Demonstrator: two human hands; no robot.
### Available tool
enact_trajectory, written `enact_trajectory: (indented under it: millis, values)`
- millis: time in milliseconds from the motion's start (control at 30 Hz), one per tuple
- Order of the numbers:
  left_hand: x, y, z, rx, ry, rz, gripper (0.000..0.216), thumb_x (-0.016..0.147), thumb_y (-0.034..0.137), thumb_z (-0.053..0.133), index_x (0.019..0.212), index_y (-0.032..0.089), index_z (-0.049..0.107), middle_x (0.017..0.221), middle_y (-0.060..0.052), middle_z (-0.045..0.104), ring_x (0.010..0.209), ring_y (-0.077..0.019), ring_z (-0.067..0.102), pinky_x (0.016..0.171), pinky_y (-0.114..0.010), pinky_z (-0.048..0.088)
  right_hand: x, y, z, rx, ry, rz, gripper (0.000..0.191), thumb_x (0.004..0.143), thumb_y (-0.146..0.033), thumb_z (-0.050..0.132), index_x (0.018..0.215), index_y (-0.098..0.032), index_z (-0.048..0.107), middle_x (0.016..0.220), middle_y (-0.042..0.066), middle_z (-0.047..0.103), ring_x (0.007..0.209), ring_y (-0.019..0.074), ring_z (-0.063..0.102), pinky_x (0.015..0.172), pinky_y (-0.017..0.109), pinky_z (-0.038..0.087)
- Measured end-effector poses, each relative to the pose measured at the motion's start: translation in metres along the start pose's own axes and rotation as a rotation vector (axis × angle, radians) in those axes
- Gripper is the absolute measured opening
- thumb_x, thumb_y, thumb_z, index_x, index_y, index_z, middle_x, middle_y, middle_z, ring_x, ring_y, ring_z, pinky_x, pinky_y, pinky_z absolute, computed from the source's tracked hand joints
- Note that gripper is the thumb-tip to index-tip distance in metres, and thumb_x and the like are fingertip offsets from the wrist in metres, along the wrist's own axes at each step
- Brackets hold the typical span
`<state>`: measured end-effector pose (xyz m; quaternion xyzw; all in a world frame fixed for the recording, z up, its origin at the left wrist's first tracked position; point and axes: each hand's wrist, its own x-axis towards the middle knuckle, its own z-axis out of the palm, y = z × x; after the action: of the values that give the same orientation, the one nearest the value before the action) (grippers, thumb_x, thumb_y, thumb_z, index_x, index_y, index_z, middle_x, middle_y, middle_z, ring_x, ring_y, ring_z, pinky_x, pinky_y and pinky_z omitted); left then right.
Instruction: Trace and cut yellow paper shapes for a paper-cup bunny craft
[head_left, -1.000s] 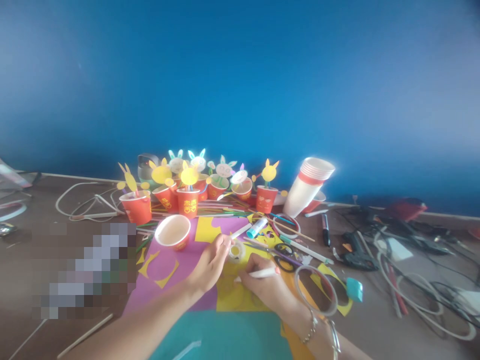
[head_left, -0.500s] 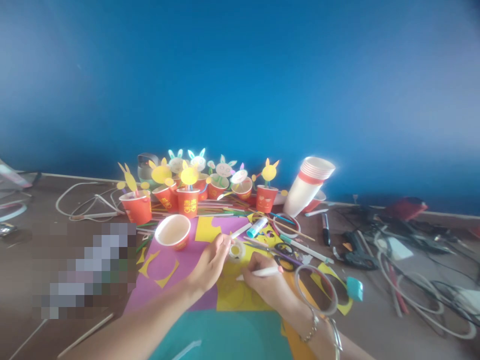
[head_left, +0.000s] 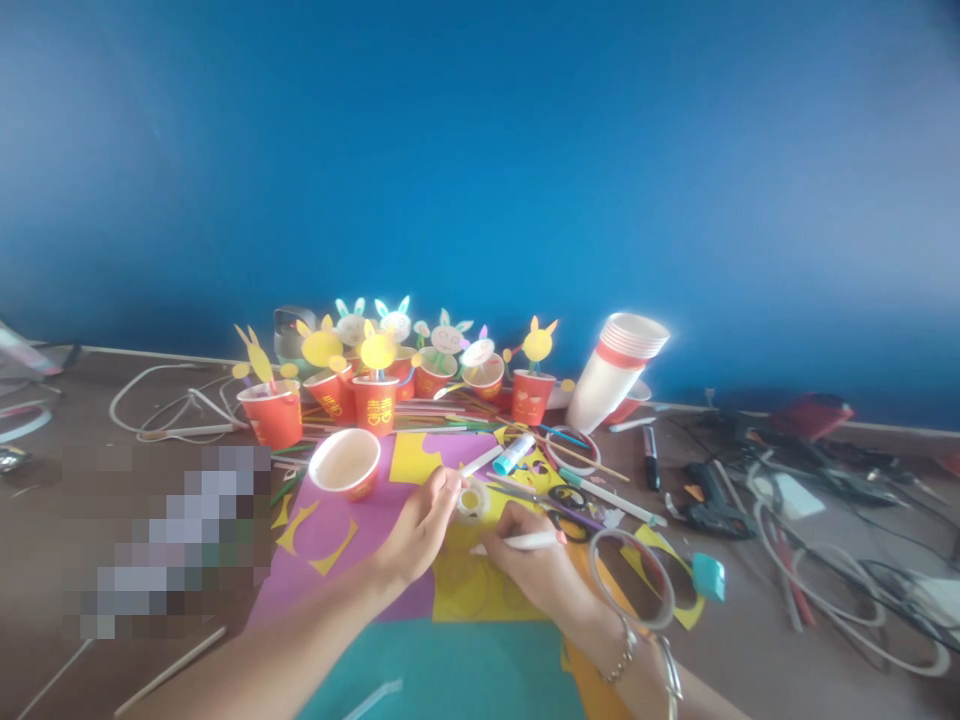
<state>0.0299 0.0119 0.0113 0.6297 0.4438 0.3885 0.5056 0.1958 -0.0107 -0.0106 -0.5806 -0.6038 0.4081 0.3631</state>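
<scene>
My right hand [head_left: 529, 555] is closed around a white marker [head_left: 534, 541], its tip pointing left, low over the yellow paper [head_left: 480, 590]. Faint curved outlines show on that sheet. Between the thumb and fingers of my left hand [head_left: 424, 525] is a slim white stick-like piece [head_left: 481, 462]; its exact kind is unclear. Just right of those fingertips sits a small whitish round piece [head_left: 472, 502] with a yellow centre. Purple paper [head_left: 300, 570] lies under and beside my left hand, and a teal sheet [head_left: 450, 670] is nearest me.
Red paper cups [head_left: 375, 405] with paper rabbit figures stand at the back. A white-inside cup [head_left: 345, 465] is at left, stacked cups [head_left: 607, 380] at right. Scissors [head_left: 570, 510], a glue stick [head_left: 514, 455], a tape ring [head_left: 634, 580], a glue gun [head_left: 716, 505] and cables lie rightward.
The marker's tip has shifted very slightly left and away from me over the yellow paper, with my right hand. My left hand stays in place.
</scene>
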Motion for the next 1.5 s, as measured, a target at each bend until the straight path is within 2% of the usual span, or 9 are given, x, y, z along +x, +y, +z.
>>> enact_trajectory:
  millis: [367,767,1100,1233,1500]
  values:
    - [0.0002,0.0009,-0.0005,0.001,-0.003,0.004,0.030,0.094,0.044,0.028,0.088,0.021,0.046,0.065,0.005,0.034,0.061,-0.0120,0.036,0.060,-0.025,0.032,0.0004,0.0032,0.0008,-0.081,0.005,0.020,0.021,0.067,-0.020,0.055,0.056,-0.021,0.037,0.046,-0.008,0.039,0.041,0.0074,0.034,0.037,0.018,0.026]
    - [-0.0004,0.0016,-0.0001,0.021,0.005,-0.015,0.031,0.094,0.044,0.028,0.089,0.021,0.048,0.065,0.005,0.035,0.060,-0.0121,0.036,0.059,-0.024,0.033,-0.0003,0.0040,-0.0023,0.000,0.014,0.009,0.019,0.068,-0.020,0.053,0.057,-0.021,0.038,0.049,-0.007,0.039,0.045,0.0079,0.036,0.041,0.020,0.030]
    - [-0.0003,0.0023,0.0006,0.028,0.012,-0.015,0.032,0.093,0.046,0.027,0.090,0.021,0.048,0.064,0.005,0.035,0.060,-0.0132,0.035,0.059,-0.025,0.033,0.0002,0.0026,-0.0009,-0.028,-0.014,0.001,0.021,0.062,-0.017,0.054,0.054,-0.021,0.035,0.044,-0.008,0.037,0.042,0.0071,0.033,0.037,0.018,0.025]
    - [-0.0004,0.0017,0.0004,0.030,0.010,-0.025,0.033,0.093,0.047,0.027,0.090,0.021,0.048,0.065,0.005,0.034,0.060,-0.0132,0.035,0.058,-0.025,0.032,0.0001,0.0028,-0.0004,-0.020,0.017,0.021,0.021,0.062,-0.018,0.055,0.054,-0.021,0.036,0.045,-0.008,0.036,0.042,0.0070,0.031,0.036,0.018,0.023]
    - [-0.0001,0.0002,0.0003,0.024,0.010,-0.019,0.033,0.094,0.047,0.028,0.091,0.021,0.048,0.065,0.005,0.033,0.061,-0.0128,0.036,0.060,-0.025,0.032,0.0007,0.0024,-0.0033,-0.013,0.013,0.005,0.019,0.066,-0.018,0.053,0.057,-0.021,0.037,0.049,-0.008,0.038,0.045,0.0079,0.034,0.040,0.019,0.029]
